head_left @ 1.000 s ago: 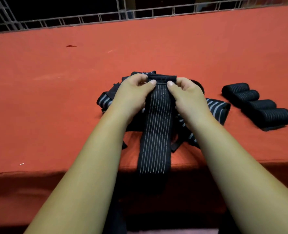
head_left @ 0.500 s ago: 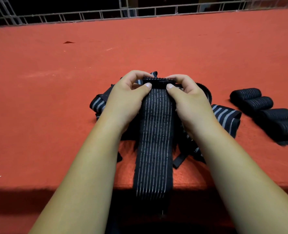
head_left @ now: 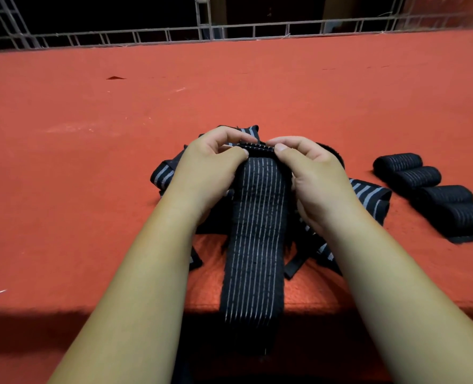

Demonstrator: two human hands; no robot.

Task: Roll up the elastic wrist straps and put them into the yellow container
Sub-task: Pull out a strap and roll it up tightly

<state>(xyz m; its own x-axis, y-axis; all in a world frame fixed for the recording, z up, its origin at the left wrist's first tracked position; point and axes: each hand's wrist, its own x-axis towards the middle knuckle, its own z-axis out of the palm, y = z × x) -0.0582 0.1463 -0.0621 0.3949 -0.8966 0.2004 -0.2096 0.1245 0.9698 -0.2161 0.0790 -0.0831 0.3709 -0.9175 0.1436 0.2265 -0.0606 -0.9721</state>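
A black elastic wrist strap with thin white stripes [head_left: 254, 245] lies lengthwise toward me, its near end hanging over the table's front edge. My left hand [head_left: 210, 167] and my right hand [head_left: 310, 173] pinch its far end, which is folded into a small tight roll between the fingertips. Beneath the hands lies a loose pile of black straps with grey stripes [head_left: 368, 195]. Several finished black rolls [head_left: 434, 189] lie side by side on the right. No yellow container is in view.
The table is covered in orange-red cloth [head_left: 91, 162]. A metal lattice rail [head_left: 229, 29] runs along its far edge with darkness behind. The front edge drops into shadow near my body.
The far end of the strap has been turned over into a tighter, thicker roll under my fingertips. The hands curl more around it. The view has shifted slightly.
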